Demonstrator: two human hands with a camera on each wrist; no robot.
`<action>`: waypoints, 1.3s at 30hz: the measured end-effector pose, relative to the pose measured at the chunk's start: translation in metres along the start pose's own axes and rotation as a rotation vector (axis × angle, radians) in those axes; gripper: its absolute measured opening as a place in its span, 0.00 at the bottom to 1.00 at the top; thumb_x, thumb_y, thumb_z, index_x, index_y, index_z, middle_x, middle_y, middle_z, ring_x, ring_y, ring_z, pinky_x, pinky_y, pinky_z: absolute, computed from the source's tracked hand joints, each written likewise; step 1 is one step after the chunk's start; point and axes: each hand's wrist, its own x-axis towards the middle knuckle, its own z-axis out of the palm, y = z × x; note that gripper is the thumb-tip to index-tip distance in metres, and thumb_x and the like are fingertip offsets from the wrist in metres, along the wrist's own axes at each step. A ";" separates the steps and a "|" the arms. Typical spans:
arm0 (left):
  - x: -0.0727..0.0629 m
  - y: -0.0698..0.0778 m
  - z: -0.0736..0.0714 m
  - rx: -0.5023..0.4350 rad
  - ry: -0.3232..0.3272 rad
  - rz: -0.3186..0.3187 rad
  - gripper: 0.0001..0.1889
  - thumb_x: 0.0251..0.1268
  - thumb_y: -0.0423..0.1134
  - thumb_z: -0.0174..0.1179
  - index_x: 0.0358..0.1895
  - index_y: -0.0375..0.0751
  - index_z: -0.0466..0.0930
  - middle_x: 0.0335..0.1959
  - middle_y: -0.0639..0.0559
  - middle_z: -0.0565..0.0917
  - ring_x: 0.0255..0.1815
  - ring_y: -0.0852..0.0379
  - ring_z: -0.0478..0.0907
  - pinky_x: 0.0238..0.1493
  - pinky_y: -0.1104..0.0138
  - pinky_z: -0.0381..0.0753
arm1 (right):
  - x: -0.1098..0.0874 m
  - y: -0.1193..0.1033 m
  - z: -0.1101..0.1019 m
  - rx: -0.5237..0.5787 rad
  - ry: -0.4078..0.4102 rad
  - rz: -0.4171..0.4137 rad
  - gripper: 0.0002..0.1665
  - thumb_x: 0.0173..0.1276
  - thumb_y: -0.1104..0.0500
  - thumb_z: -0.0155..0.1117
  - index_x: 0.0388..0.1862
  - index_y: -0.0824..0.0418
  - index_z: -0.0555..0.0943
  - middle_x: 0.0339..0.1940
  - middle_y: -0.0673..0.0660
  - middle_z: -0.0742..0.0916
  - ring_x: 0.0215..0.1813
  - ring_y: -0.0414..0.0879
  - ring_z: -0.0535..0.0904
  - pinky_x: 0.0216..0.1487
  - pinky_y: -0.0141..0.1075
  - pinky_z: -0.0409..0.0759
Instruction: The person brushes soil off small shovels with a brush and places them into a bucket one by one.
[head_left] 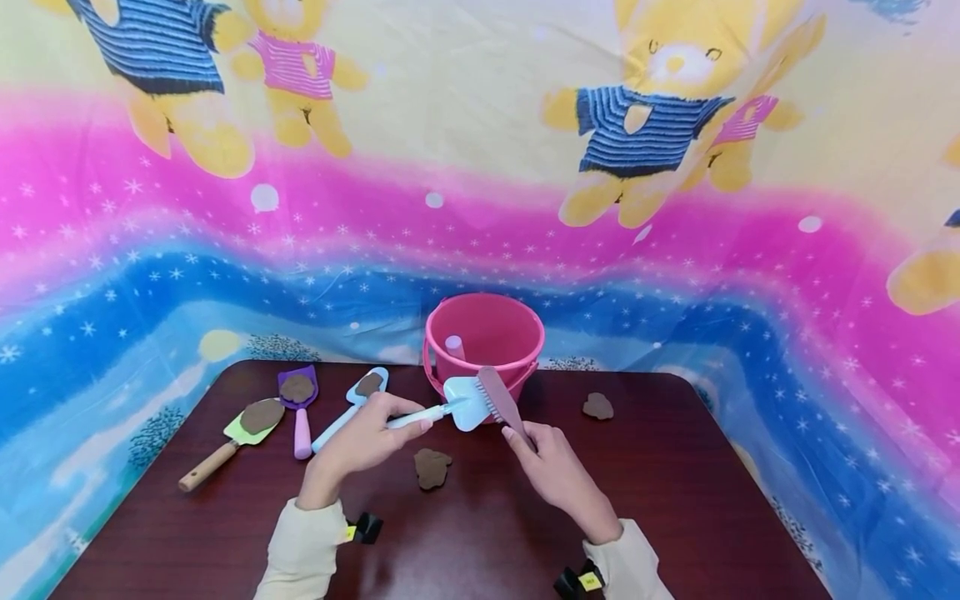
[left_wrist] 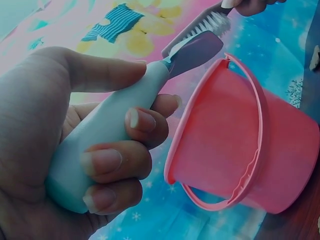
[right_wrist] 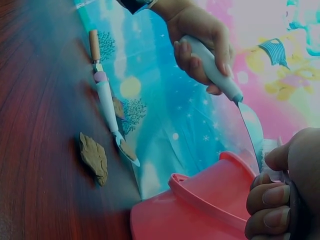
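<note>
My left hand (head_left: 372,433) grips the pale handle of a light blue hand trowel (head_left: 468,403), fingers curled round it in the left wrist view. My right hand (head_left: 553,467) holds a mauve scrub brush (head_left: 501,395), its white bristles (left_wrist: 212,24) against the trowel's blade. Both tools are raised at the near rim of a pink bucket (head_left: 480,333), overlapping it in the head view. Inside the bucket, the end of a light purple handle (head_left: 454,346) shows. A flat brown clod (head_left: 432,468) lies on the table below the trowel.
On the dark wooden table (head_left: 480,542), a green trowel with a wooden handle (head_left: 208,467), a purple shovel (head_left: 302,429) and another light blue trowel (head_left: 335,427) lie at left, each bearing a brown clod. A further clod (head_left: 597,406) sits right of the bucket. A printed cloth (head_left: 480,217) hangs behind.
</note>
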 end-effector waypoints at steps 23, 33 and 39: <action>-0.004 -0.003 -0.007 -0.055 0.008 -0.007 0.11 0.72 0.44 0.62 0.49 0.44 0.89 0.15 0.56 0.67 0.14 0.64 0.61 0.17 0.68 0.66 | 0.003 0.012 -0.012 -0.017 0.084 0.022 0.20 0.80 0.46 0.55 0.28 0.54 0.75 0.17 0.50 0.70 0.20 0.41 0.64 0.22 0.31 0.64; 0.001 -0.003 0.002 -0.052 0.002 0.017 0.10 0.73 0.45 0.62 0.46 0.46 0.88 0.15 0.56 0.67 0.14 0.64 0.62 0.21 0.68 0.70 | 0.000 0.002 -0.004 0.019 0.090 -0.045 0.18 0.80 0.48 0.55 0.29 0.53 0.76 0.17 0.49 0.70 0.21 0.40 0.64 0.23 0.31 0.66; 0.004 -0.002 0.009 -0.048 -0.014 0.012 0.10 0.73 0.46 0.62 0.47 0.47 0.88 0.17 0.56 0.70 0.16 0.64 0.64 0.23 0.68 0.73 | -0.003 -0.005 0.000 0.007 0.067 -0.076 0.22 0.80 0.44 0.54 0.28 0.54 0.76 0.15 0.47 0.69 0.21 0.38 0.62 0.24 0.30 0.64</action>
